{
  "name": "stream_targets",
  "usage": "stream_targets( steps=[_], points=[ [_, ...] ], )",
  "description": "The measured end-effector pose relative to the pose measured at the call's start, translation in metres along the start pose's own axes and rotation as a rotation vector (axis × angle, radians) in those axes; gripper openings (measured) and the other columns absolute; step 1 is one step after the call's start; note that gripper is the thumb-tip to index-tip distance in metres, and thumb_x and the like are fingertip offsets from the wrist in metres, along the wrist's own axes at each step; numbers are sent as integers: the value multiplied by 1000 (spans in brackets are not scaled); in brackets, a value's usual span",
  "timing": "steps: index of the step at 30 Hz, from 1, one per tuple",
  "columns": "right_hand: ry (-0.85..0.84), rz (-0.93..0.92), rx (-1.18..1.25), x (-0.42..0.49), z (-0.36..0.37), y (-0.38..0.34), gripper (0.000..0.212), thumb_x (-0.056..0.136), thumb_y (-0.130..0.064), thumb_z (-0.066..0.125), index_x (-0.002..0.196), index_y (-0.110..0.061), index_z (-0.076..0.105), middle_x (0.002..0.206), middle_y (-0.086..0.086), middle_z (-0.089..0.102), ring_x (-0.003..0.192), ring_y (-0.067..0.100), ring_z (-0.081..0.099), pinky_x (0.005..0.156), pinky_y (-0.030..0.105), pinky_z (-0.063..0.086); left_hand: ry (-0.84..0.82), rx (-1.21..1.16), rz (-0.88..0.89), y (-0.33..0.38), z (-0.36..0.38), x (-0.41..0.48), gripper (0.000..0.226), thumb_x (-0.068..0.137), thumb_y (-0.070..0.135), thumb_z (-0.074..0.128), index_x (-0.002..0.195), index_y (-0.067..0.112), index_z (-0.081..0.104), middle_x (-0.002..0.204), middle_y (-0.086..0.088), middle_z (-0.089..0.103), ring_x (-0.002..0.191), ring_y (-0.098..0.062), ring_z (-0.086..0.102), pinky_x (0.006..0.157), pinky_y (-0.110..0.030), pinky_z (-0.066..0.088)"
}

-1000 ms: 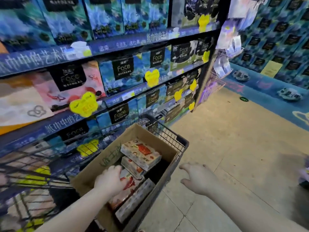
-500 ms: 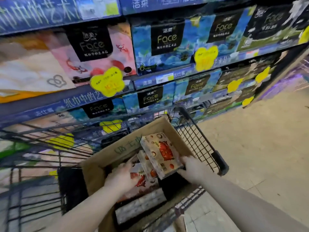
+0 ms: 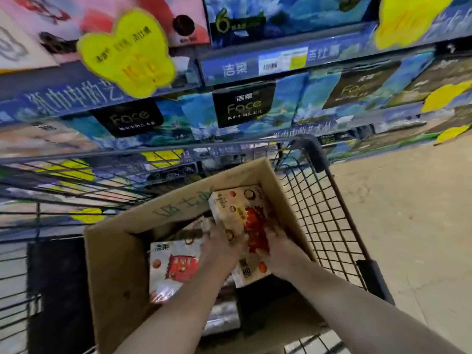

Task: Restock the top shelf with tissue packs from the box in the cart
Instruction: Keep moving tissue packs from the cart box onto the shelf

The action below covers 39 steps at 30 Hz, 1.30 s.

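Observation:
An open cardboard box (image 3: 120, 254) stands in the wire cart (image 3: 321, 221). Inside it, a cream tissue pack with red print (image 3: 245, 221) is tilted up, held between both hands. My left hand (image 3: 221, 247) grips its left side and my right hand (image 3: 279, 251) grips its right side. A second pack of the same kind (image 3: 173, 267) lies flat in the box to the left. More packs lie lower down, mostly hidden by my arms.
Shelves (image 3: 255, 65) filled with blue "Face" tissue packs (image 3: 242, 106) rise directly behind the cart, with yellow price tags (image 3: 127, 52) hanging from the edges. Tan floor (image 3: 408, 213) lies to the right of the cart.
My view has dropped and moved closer to the box. My left hand has shifted right from the lower packs onto the tilted pack. Both hands now hold it, and it stands more upright.

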State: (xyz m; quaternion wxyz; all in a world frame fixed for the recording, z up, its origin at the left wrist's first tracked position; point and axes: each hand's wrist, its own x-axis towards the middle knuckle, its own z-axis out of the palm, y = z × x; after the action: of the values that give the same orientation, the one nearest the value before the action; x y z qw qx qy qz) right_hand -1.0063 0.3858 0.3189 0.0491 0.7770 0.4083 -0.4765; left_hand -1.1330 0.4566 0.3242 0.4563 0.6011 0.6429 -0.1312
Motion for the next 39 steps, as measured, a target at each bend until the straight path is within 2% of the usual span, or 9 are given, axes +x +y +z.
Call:
stream_targets(
  steps=[2, 6, 11, 15, 17, 22, 30, 37, 39],
  points=[
    [2, -27, 2, 8, 6, 3, 72, 97, -39, 43, 152, -25, -1, 160, 0, -10, 146, 24, 11, 119, 41, 17, 16, 23, -91, 2, 8, 7, 97, 83, 61, 54, 152, 17, 3, 157, -14, 13, 140, -38, 23, 111, -47, 28],
    [7, -37, 20, 15, 8, 5, 68, 98, -43, 37, 152, -25, 0, 159, -5, -16, 147, 21, 1, 120, 39, 9, 2, 1, -83, -11, 18, 19, 90, 85, 62, 49, 152, 21, 5, 158, -8, 9, 139, -39, 24, 111, -47, 28],
    [38, 6, 152, 19, 7, 1, 79, 94, -45, 45, 151, -29, -7, 159, -6, -9, 147, 21, 9, 119, 43, 15, -56, -266, -37, -31, 18, 24, 89, 71, 77, 52, 146, 39, 23, 149, -5, 37, 131, -29, 43, 105, -46, 41],
    [63, 49, 265, 25, 6, -4, 98, 86, -49, 58, 150, -26, -12, 159, 0, 7, 144, 23, 20, 116, 41, 21, -78, -448, -41, -36, 6, 13, 70, 89, 47, 55, 149, 35, 20, 134, 3, 52, 123, -23, 51, 101, -33, 44],
    [55, 92, 346, 29, 8, -5, 108, 81, -48, 66, 150, -23, -13, 158, 2, 13, 144, 23, 20, 116, 42, 21, -84, -499, -34, -42, 6, 12, 70, 89, 46, 55, 149, 35, 20, 135, -1, 54, 120, -23, 55, 101, -36, 46],
    [11, 166, 581, 33, 18, -7, 84, 75, -36, 77, 142, -18, 30, 137, 4, 51, 129, 24, 46, 108, 42, 38, -92, -598, -34, -50, 1, 4, 69, 87, 48, 57, 147, 39, 25, 133, 2, 55, 118, -20, 55, 102, -41, 46],
    [33, 43, 591, -15, 19, -40, 83, 77, -37, 74, 143, -21, 28, 140, 2, 45, 132, 26, 42, 108, 44, 39, -38, -679, -37, -73, -27, -41, 46, 93, 30, 55, 137, 35, 42, 122, 5, 60, 115, -19, 56, 94, -35, 48],
    [88, -170, 429, -76, -19, -85, 77, 75, -48, 70, 138, -30, 30, 132, -2, 53, 120, 24, 54, 101, 38, 44, 175, -748, -4, -62, -83, -108, 51, 94, 27, 55, 142, 35, 39, 112, 2, 65, 102, -20, 62, 91, -37, 51],
    [121, -259, 424, -91, -29, -102, 74, 69, -49, 73, 131, -29, 36, 124, -2, 59, 113, 23, 59, 95, 37, 49, 252, -775, 35, -60, -100, -131, 46, 93, 25, 56, 137, 31, 44, 97, 7, 67, 86, -13, 65, 69, -25, 56]
  ],
)
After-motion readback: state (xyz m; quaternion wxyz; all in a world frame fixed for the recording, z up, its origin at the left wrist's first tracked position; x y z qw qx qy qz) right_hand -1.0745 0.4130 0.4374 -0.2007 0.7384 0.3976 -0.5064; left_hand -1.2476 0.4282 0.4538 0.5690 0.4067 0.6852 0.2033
